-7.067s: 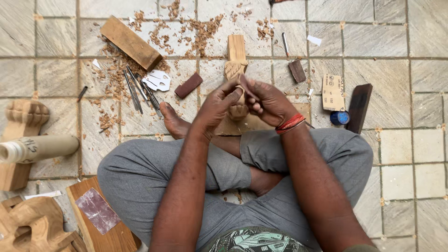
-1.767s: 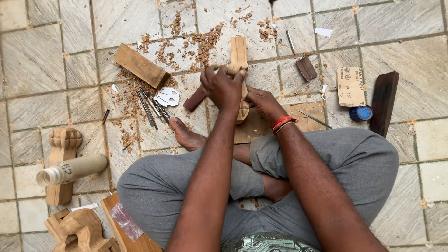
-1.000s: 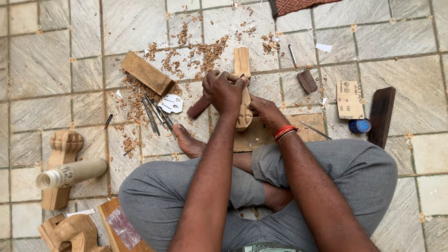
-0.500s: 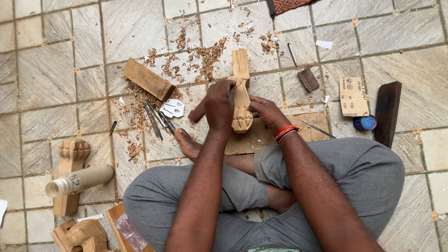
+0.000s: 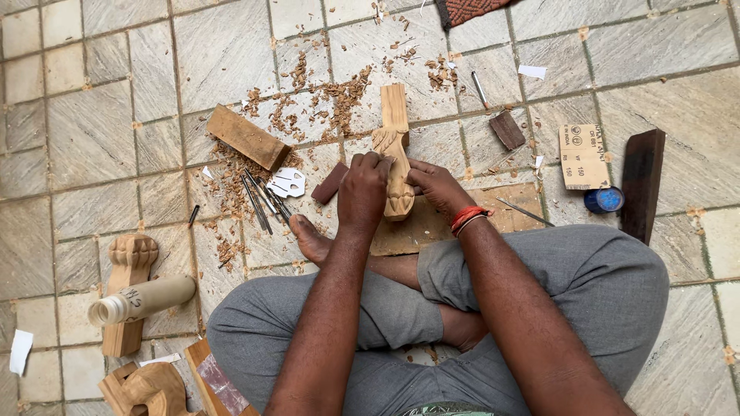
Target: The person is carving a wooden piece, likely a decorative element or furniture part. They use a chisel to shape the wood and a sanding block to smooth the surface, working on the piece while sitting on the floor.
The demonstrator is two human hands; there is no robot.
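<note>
Head view: carved wooden leg [image 5: 396, 166] lies on a flat board [image 5: 432, 223] on the tiled floor, gripped by both hands.
Left hand [image 5: 362, 192] closed over its lower part; right hand [image 5: 435, 185] fingers curled against its side. Best kept pinned flat. Chisels [image 5: 262, 202] and wood shavings [image 5: 308, 104] lie leftward.

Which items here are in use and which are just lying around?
In use: carved wooden piece, held by left hand and right hand; flat board beneath it.

Lying about: chisels, wood block, sandpaper sheet, blue cap, carved leg.
</note>
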